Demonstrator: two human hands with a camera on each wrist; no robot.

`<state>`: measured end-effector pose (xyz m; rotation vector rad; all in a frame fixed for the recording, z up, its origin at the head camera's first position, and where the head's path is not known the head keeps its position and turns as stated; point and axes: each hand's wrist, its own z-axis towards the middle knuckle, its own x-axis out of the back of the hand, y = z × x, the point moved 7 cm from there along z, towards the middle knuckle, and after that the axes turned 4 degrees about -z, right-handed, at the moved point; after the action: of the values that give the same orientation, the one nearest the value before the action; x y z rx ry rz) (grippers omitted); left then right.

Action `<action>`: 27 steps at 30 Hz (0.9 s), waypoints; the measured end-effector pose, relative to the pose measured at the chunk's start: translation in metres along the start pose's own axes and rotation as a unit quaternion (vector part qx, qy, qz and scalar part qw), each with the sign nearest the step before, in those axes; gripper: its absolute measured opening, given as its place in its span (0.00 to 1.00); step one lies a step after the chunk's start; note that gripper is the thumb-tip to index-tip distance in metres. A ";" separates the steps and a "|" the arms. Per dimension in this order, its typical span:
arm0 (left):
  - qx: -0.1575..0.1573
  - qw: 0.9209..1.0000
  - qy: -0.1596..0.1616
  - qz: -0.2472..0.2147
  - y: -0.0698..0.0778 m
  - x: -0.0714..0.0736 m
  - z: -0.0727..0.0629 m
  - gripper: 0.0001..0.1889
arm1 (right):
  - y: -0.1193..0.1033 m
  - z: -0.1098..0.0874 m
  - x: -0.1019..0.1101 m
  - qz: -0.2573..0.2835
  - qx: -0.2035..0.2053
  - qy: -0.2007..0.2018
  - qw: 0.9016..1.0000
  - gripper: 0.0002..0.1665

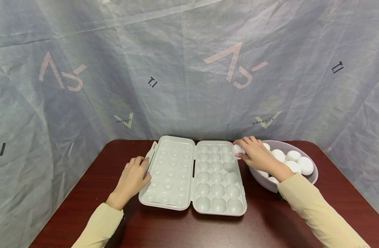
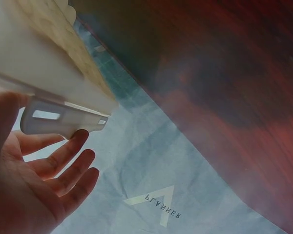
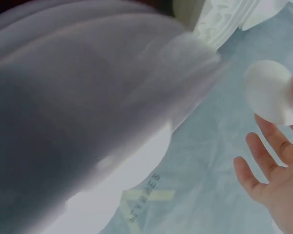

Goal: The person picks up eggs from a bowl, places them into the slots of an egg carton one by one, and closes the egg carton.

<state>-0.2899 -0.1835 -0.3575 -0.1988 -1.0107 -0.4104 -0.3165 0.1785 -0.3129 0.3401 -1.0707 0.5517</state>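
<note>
A white plastic egg carton (image 1: pixel 217 177) lies unfolded on the table, its lid half (image 1: pixel 169 175) on the left and its tray of round hollows on the right; no egg shows in the hollows. My left hand (image 1: pixel 132 177) holds the lid's outer edge, thumb on one side and fingers behind the latch flap (image 2: pixel 63 117). Above the tray's far right corner, my right hand (image 1: pixel 254 153) pinches a white egg (image 1: pixel 238 151) between thumb and fingers. The right wrist view shows this egg (image 3: pixel 271 92) clear of the bowl.
A pale bowl (image 1: pixel 315 175) with several white eggs (image 1: pixel 305 166) stands right of the carton, partly under my right forearm. The dark red wooden table (image 1: pixel 164 229) ends at a grey printed cloth (image 1: pixel 183 69) hanging behind and at the sides.
</note>
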 end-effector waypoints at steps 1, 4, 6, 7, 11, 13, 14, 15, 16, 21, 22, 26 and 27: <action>0.000 1.000 -0.001 0.000 0.000 0.000 0.000 0.24 | -0.002 0.003 -0.002 0.000 0.002 -0.003 1.000 0.22; -0.001 1.000 -0.002 0.002 0.001 0.000 0.000 0.24 | -0.008 0.013 -0.008 0.004 0.002 -0.019 1.000 0.23; -0.002 1.000 -0.001 0.003 0.001 0.001 0.000 0.24 | -0.012 0.019 -0.013 0.007 -0.002 -0.033 0.999 0.23; -0.003 1.000 0.000 0.003 0.001 0.001 0.000 0.24 | -0.013 0.022 -0.015 0.009 -0.004 -0.040 0.999 0.23; -0.007 1.000 0.002 0.003 0.002 0.001 0.000 0.24 | -0.018 0.034 -0.023 0.009 -0.009 -0.062 0.998 0.22; -0.008 1.000 0.001 0.003 0.002 0.001 -0.001 0.24 | -0.021 0.039 -0.027 0.008 -0.008 -0.066 0.998 0.22; -0.008 1.000 0.001 0.002 0.002 0.001 -0.001 0.25 | -0.022 0.042 -0.029 0.007 -0.009 -0.069 0.998 0.22; -0.009 1.000 0.001 0.002 0.002 0.000 -0.001 0.25 | -0.023 0.045 -0.031 0.007 -0.008 -0.071 0.997 0.22; -0.009 1.000 0.000 0.002 0.003 0.001 -0.001 0.25 | -0.024 0.047 -0.034 0.009 -0.009 -0.075 0.997 0.22; -0.017 1.000 0.003 0.005 0.004 0.002 -0.003 0.24 | -0.028 0.058 -0.046 0.004 -0.011 -0.087 0.996 0.22; -0.017 1.000 0.003 0.004 0.005 0.002 -0.003 0.24 | -0.029 0.059 -0.049 0.002 -0.011 -0.087 0.996 0.21; -0.016 1.000 0.000 -0.002 0.006 0.002 -0.005 0.24 | -0.030 0.066 -0.058 -0.002 -0.010 -0.085 0.996 0.20; -0.015 1.000 0.000 -0.005 0.006 0.003 -0.006 0.24 | -0.030 0.067 -0.060 -0.003 -0.009 -0.084 0.996 0.19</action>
<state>-0.2815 -0.1808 -0.3582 -0.2213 -1.0062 -0.4359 -0.3699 0.1033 -0.3363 0.3791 -1.2362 0.5138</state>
